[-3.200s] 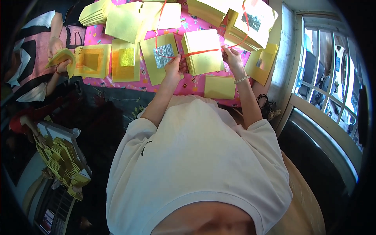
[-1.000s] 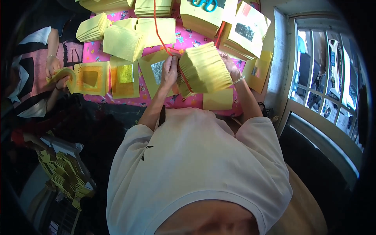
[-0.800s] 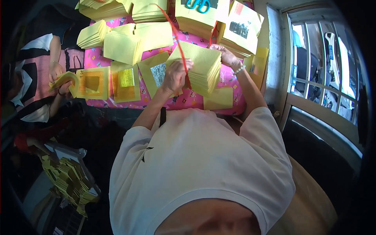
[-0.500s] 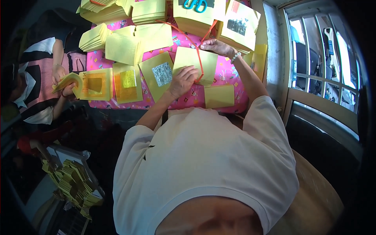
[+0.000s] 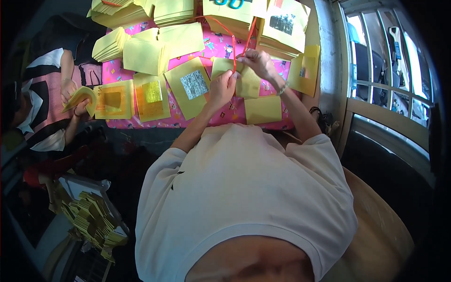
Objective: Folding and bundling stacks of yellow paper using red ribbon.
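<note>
1. The left hand (image 5: pixel 222 88) has its thumb and fingers pinched on the red ribbon (image 5: pixel 233 44); the right hand (image 5: pixel 260 65), just to its right and slightly farther from the body, seems pinched on another strand. The hands are near each other, over the work.
2. The yellow paper bundle (image 5: pixel 246 84) lies flat beneath both hands on the pink cloth (image 5: pixel 235 112), partly covered by them.
3. Done, as far as shows: the bundle is laid down and the ribbon brought to it — both strands run from the fingers toward the stacks beyond. Whether it circles the bundle, the hands hide.
4. Left, by my judgement: the tying. No finished knot can be made out, and the ribbon looks uncut; the blue scissors (image 5: pixel 229 3) lie beyond the hands on a yellow stack (image 5: pixel 228 16), untouched.
5. More paper waits about: a thin yellow pile (image 5: pixel 263 110) on the body side of the right hand, a silver-patched sheet (image 5: pixel 192 89) left of the left hand, and a patterned-top stack (image 5: pixel 284 28) beyond the right — so this bundle looks like one of several, roughly midway through binding.
</note>
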`<state>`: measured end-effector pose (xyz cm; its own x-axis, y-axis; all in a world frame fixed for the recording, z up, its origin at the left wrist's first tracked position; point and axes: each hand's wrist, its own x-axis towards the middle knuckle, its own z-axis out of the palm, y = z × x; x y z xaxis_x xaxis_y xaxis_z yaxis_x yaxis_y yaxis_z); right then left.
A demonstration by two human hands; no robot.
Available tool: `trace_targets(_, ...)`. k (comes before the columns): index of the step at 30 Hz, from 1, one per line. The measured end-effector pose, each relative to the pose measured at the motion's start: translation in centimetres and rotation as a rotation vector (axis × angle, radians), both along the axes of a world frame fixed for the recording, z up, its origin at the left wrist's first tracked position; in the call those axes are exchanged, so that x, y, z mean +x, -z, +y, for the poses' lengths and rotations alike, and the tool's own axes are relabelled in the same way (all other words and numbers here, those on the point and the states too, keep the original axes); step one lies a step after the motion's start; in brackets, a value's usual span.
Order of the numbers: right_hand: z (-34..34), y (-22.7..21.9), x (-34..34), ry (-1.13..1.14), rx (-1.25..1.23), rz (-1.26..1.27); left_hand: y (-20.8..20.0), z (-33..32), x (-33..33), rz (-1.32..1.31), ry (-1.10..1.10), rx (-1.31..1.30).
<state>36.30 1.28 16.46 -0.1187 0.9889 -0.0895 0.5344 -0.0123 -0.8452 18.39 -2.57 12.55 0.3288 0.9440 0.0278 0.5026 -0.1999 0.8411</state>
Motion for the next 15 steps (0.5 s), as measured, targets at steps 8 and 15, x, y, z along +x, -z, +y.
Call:
trace_targets(8,-4.4,-0.4,-2.9,0.257,0.277,-0.111,2.0,4.5,0.0,-0.123,0.013,-0.359)
trace_targets(15,-6.8,0.8,-4.6,0.327,0.271,-0.005,0.1,7.1,0.3,-0.274,0.052,-0.885)
